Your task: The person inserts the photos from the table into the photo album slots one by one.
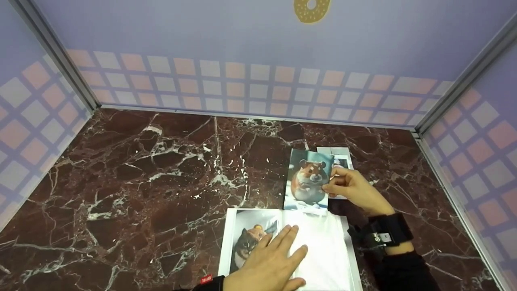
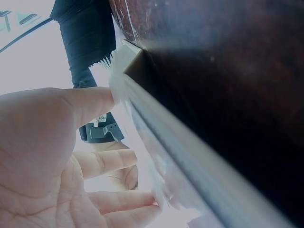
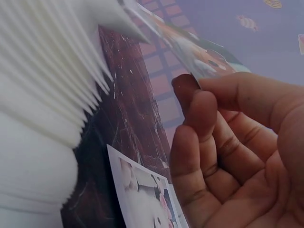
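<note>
A photo album (image 1: 354,264) lies spread at the front of the table, a cat picture (image 1: 244,242) on its left page and a glossy white sleeve (image 1: 323,250) on its right. My left hand (image 1: 270,262) rests across the middle of the pages with its fingers straight. Between thumb and fingers my right hand (image 1: 355,190) pinches the right edge of a hamster photo (image 1: 309,182). The photo's lower edge meets the top of the right page; whether it has entered the sleeve I cannot tell. Many page edges (image 3: 61,61) fan out in the right wrist view.
Behind the right hand lie more photos (image 1: 343,155), partly covered by the hamster photo; a white-bordered one (image 3: 142,194) shows in the right wrist view. Brown marble-patterned tabletop (image 1: 161,194) extends left. Purple checked panels (image 1: 242,81) stand at the back and sides.
</note>
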Demonstrator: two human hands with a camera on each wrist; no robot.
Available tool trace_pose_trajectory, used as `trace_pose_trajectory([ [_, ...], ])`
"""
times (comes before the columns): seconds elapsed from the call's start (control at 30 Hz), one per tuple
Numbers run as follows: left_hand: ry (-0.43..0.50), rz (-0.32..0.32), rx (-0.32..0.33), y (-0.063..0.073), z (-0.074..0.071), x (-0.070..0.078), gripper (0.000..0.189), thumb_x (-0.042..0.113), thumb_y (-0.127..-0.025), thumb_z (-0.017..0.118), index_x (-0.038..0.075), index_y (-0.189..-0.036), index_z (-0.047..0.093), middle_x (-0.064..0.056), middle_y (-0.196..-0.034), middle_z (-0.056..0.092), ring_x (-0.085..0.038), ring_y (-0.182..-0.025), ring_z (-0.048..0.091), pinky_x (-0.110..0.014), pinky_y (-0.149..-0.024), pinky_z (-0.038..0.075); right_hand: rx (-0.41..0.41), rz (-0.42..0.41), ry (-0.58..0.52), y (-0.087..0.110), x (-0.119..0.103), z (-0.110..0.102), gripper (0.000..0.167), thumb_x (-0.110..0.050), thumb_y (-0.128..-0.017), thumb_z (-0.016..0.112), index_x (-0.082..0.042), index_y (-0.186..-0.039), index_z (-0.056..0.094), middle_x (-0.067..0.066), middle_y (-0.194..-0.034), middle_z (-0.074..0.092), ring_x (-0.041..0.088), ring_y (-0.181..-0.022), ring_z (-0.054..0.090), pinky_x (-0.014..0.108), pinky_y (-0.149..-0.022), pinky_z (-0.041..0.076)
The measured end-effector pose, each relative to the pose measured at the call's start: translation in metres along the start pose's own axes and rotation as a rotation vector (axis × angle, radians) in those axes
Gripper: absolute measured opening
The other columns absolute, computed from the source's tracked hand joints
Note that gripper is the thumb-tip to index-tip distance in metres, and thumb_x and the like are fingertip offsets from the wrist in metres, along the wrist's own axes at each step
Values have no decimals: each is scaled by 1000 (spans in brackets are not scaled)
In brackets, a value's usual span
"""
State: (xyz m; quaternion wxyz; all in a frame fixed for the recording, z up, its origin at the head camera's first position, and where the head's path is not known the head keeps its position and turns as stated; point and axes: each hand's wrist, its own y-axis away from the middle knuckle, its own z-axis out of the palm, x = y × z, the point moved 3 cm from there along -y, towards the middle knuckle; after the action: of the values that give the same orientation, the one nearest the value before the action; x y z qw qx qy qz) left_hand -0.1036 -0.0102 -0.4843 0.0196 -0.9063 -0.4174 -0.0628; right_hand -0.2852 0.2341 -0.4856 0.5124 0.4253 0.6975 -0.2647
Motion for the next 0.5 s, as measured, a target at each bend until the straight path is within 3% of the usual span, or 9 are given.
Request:
trace_pose_trajectory([
  [0.23, 19, -3, -19, -1, 0, 0, 66, 64, -99, 65, 31, -154, 56, -12, -171, 41, -26, -158, 42, -51, -114, 51, 27, -3, 16, 0, 0, -3, 22, -15, -100, 76, 4, -104, 66, -3, -87, 77, 11, -78, 67, 30, -80, 59],
  [0.5, -19, 18, 19, 0, 1, 0, 64, 63, -98, 67, 29, -152, 57, -14, -168, 44, -28, -156, 46, -50, -111, 53, 50, -2, 32, -1, 3, -4, 20, -16, -99, 77, 4, -102, 74, -4, -83, 74, 12, -75, 67, 28, -73, 59],
])
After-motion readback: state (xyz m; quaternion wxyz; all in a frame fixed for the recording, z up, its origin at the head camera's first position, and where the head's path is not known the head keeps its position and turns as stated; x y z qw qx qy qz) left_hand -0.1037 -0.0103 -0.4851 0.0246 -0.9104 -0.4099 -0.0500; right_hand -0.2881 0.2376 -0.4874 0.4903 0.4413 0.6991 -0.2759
